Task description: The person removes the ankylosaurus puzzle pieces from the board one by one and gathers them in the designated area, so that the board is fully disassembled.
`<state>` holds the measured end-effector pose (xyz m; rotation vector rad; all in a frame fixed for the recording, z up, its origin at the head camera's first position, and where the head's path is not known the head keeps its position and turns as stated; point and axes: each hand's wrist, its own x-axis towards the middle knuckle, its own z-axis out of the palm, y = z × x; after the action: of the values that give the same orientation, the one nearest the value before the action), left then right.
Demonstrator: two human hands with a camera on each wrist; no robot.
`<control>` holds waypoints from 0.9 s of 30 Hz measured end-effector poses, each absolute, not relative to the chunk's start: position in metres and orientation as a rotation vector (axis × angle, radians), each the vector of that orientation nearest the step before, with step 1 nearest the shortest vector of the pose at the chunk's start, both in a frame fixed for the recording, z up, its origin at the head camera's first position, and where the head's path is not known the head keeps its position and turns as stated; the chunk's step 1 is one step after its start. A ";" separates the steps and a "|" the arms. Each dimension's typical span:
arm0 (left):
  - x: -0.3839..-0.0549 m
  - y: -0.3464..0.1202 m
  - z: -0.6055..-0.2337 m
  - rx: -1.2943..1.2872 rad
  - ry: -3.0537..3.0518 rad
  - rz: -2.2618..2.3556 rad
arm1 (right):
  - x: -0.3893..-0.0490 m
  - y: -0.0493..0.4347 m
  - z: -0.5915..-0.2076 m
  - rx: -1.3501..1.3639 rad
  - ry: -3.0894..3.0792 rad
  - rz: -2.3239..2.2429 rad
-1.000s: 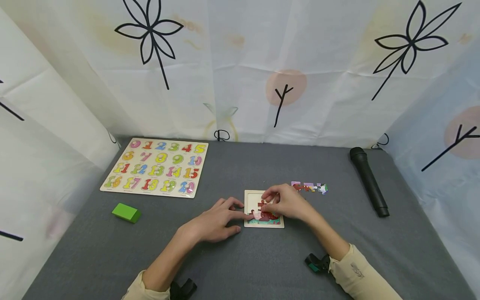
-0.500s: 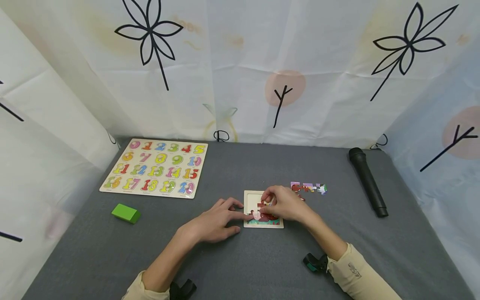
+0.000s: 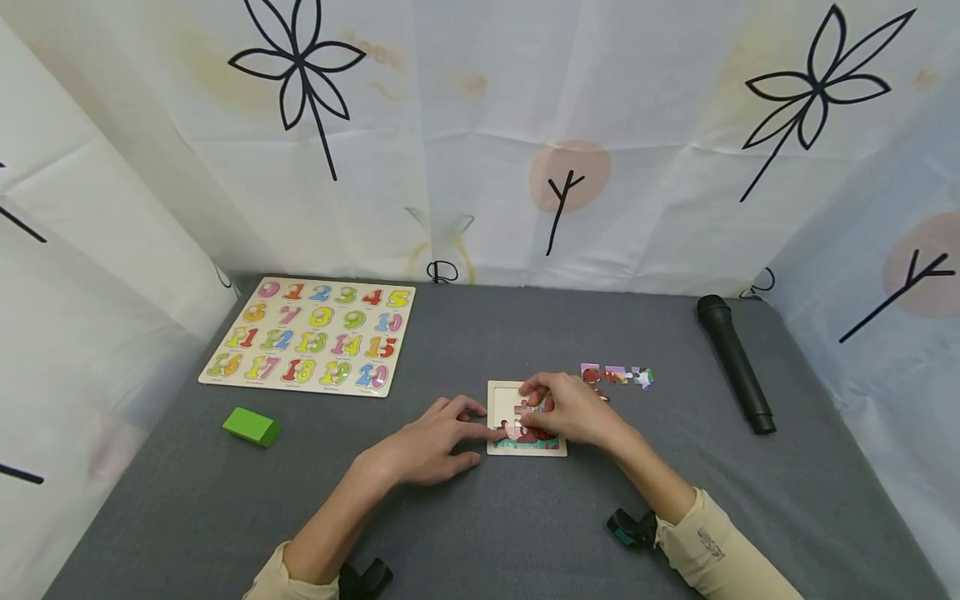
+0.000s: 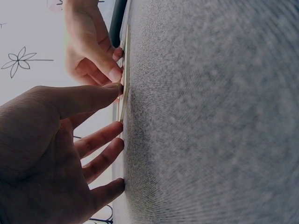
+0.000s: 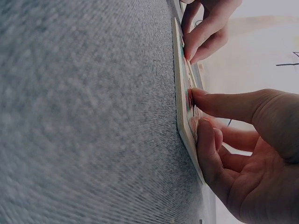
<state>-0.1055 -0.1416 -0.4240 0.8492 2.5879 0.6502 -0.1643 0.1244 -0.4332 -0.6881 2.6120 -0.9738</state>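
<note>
A small square jigsaw board with a pale wooden rim lies at the middle of the table. Several reddish and teal pieces fill its lower part, while bare wood shows at upper left. My left hand has its fingers spread, the index tip pressing the board's left part and other fingertips on the cloth. My right hand is over the board's right side, thumb and fingers pinching a puzzle piece at its surface; the fingers mostly hide that piece. Loose puzzle pieces lie beyond the right hand.
A number board lies at the back left, with a green block in front of it. On the right lies a black microphone. Printed white curtains stand behind and beside the grey table.
The right hand has shifted slightly at the board, and another loose reddish piece shows beyond it. The left hand stays in place.
</note>
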 end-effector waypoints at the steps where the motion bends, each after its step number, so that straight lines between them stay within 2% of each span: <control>1: -0.105 -0.142 -0.424 0.848 2.588 0.649 | -0.164 0.125 -0.433 -0.696 2.609 -0.978; 15: -0.106 -0.143 -0.424 0.848 2.574 0.681 | -0.165 0.128 -0.431 -0.740 2.530 -1.021; 21: -0.111 -0.147 -0.442 0.908 2.591 0.699 | -0.168 0.136 -0.437 -0.764 2.393 -1.203; 27: -0.111 -0.146 -0.440 0.874 2.584 0.681 | -0.170 0.147 -0.441 -0.762 2.210 -1.380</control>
<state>-0.1111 -0.1456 -0.4402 0.8735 2.5840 0.6815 -0.1703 0.1468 -0.4409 -0.7624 2.2104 -1.3802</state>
